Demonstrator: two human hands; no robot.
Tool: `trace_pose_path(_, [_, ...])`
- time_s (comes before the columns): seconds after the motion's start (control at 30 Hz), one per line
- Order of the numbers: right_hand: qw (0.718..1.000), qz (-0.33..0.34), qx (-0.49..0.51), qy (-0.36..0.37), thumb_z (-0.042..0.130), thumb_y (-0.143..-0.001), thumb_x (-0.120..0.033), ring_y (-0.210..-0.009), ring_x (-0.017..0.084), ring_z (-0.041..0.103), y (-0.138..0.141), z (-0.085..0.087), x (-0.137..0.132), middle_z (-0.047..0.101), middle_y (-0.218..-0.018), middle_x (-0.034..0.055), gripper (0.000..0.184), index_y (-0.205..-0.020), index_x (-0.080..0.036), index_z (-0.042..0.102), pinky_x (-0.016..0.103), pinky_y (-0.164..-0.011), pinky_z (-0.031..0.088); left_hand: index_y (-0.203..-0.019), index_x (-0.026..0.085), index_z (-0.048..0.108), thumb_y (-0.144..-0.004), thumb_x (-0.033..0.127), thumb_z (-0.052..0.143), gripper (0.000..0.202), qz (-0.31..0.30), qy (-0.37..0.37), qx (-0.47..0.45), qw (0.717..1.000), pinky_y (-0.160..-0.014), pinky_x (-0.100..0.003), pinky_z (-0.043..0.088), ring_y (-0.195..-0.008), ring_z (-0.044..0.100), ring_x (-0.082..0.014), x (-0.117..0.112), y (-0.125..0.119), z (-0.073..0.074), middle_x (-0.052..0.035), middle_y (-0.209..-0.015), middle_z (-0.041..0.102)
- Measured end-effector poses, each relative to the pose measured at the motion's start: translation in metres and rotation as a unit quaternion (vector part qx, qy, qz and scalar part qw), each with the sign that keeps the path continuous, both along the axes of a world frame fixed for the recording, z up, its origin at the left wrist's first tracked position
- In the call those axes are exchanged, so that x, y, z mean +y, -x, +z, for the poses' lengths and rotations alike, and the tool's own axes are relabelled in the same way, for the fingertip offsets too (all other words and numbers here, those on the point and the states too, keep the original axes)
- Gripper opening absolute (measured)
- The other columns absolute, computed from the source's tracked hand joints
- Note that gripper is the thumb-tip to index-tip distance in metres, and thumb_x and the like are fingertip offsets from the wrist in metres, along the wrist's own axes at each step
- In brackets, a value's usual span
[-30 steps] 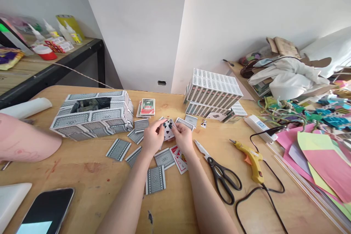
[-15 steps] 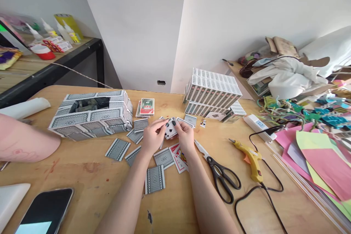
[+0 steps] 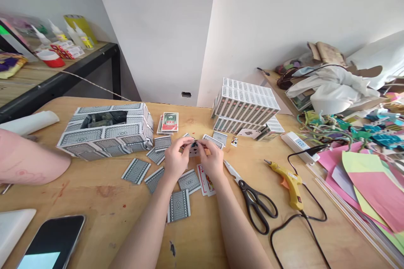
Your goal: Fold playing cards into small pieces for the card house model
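Observation:
Between my fingers is a playing card (image 3: 193, 151) with black spade marks, its upper edge pinched from both sides. My left hand (image 3: 177, 155) closes on its left part, my right hand (image 3: 211, 156) on its right; the fingertips nearly meet and partly cover it. Around my wrists lie several cards with grey patterned backs, among them a folded card (image 3: 179, 206) and another card (image 3: 136, 171) farther left. A face-up red-bordered card (image 3: 202, 180) lies beside my right wrist. Behind my hands rests a green-and-red card deck (image 3: 169, 122).
A card-covered box (image 3: 104, 134) with an opening on top stands left. Stacked card boxes (image 3: 246, 103) stand at the back right. Black-handled scissors (image 3: 252, 201), a yellow glue gun (image 3: 290, 185) with its cord and a white power strip (image 3: 299, 147) lie right. A phone (image 3: 52, 243) is front left.
My hands have drawn closer together, with the right hand's fingers shifted to the card's top edge. The card has tipped, so less of its face shows.

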State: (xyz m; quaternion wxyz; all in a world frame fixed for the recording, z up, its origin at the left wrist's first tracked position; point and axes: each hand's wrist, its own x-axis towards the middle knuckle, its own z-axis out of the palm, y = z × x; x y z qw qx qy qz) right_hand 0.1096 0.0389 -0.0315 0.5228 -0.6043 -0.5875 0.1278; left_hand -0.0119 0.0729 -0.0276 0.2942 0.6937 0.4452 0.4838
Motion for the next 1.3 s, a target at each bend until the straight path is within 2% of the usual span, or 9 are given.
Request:
trace_pose_path(0.13, [0.999,0.009,-0.039,0.004,0.047,-0.085,-0.023,-0.07,0.016,0.065,0.001,0.001,-0.003,0.07,-0.082,0.0044,0.021,-0.093,-0.02,0.066,0.025,-0.068,0.049,-0.089,0.018,0.062,-0.076,0.019,0.056,0.014,0.007,0.065,-0.055,0.996,-0.078,-0.029,0.051,-0.082,0.066,-0.0162,-0.001,0.001,0.002,-0.005,-0.087,0.07])
trace_pose_path(0.3, [0.998,-0.001,-0.066,0.023,0.044,-0.084,-0.022,-0.067,0.016,0.065,0.003,0.003,-0.004,0.07,-0.08,0.0052,0.024,-0.095,-0.019,0.066,0.025,-0.066,0.049,-0.087,0.014,0.062,-0.071,0.023,0.062,0.018,0.019,0.173,-0.147,0.974,-0.072,-0.029,0.053,-0.078,0.067,-0.0182,0.001,-0.001,0.004,-0.0068,-0.083,0.07])
trace_pose_path(0.47, [0.998,-0.029,-0.033,0.046,0.044,-0.084,-0.024,-0.069,0.016,0.065,0.001,0.002,-0.003,0.07,-0.081,0.0039,0.025,-0.096,-0.02,0.066,0.025,-0.069,0.049,-0.091,0.013,0.065,-0.069,0.02,0.06,0.024,-0.016,0.227,-0.154,0.962,-0.076,-0.031,0.053,-0.085,0.066,-0.0202,0.002,-0.001,0.009,-0.0085,-0.091,0.071])
trace_pose_path(0.67, [0.995,-0.033,0.058,0.069,0.046,-0.082,-0.027,-0.072,0.016,0.064,-0.003,0.0,-0.002,0.07,-0.082,0.0029,0.025,-0.095,-0.02,0.066,0.027,-0.069,0.048,-0.103,0.014,0.063,-0.072,0.015,0.052,0.032,-0.083,0.222,-0.141,0.961,-0.088,-0.034,0.049,-0.098,0.062,-0.0202,0.001,0.0,0.012,-0.0088,-0.103,0.068])
trace_pose_path(0.77, [0.985,-0.023,0.15,0.083,0.048,-0.08,-0.029,-0.073,0.017,0.063,-0.002,-0.001,0.0,0.069,-0.085,0.0046,0.025,-0.093,-0.018,0.065,0.027,-0.067,0.049,-0.11,0.015,0.058,-0.074,0.015,0.05,0.037,-0.1,0.195,-0.167,0.961,-0.095,-0.033,0.044,-0.109,0.056,-0.0192,0.001,-0.002,0.01,-0.0089,-0.113,0.064])
trace_pose_path(0.87, [0.955,-0.029,0.281,0.089,0.052,-0.078,-0.033,-0.075,0.017,0.062,0.0,-0.003,0.004,0.068,-0.088,0.0057,0.025,-0.093,-0.017,0.063,0.028,-0.067,0.05,-0.116,0.017,0.053,-0.07,0.017,0.058,0.046,-0.068,0.195,-0.179,0.962,-0.093,-0.032,0.045,-0.113,0.053,-0.02,0.003,-0.005,0.004,-0.01,-0.121,0.058])
trace_pose_path(1.0, [0.912,-0.019,0.401,0.079,0.057,-0.075,-0.036,-0.071,0.016,0.061,0.001,-0.003,0.008,0.064,-0.083,0.0038,0.023,-0.089,-0.018,0.059,0.027,-0.06,0.051,-0.106,0.014,0.06,-0.07,0.024,0.061,0.038,-0.021,0.239,-0.179,0.954,-0.083,-0.034,0.049,-0.095,0.062,-0.0213,0.008,-0.004,-0.002,-0.0104,-0.106,0.065])
trace_pose_path(1.1, [0.905,0.015,0.418,0.078,0.061,-0.073,-0.035,-0.066,0.014,0.059,0.0,0.0,0.007,0.062,-0.076,0.0015,0.02,-0.083,-0.018,0.057,0.026,-0.055,0.051,-0.098,0.013,0.065,-0.069,0.028,0.063,0.033,0.001,0.253,-0.207,0.945,-0.078,-0.034,0.049,-0.089,0.063,-0.022,0.011,0.0,-0.002,-0.0091,-0.096,0.069])
trace_pose_path(1.3, [0.929,0.026,0.355,0.106,0.064,-0.069,-0.038,-0.057,0.013,0.056,-0.001,0.003,0.006,0.062,-0.067,0.0005,0.027,-0.086,-0.016,0.062,0.025,-0.052,0.048,-0.095,0.015,0.068,-0.068,0.025,0.064,0.03,0.009,0.234,-0.171,0.957,-0.075,-0.032,0.05,-0.085,0.064,-0.0208,0.009,0.001,0.003,-0.007,-0.094,0.07])
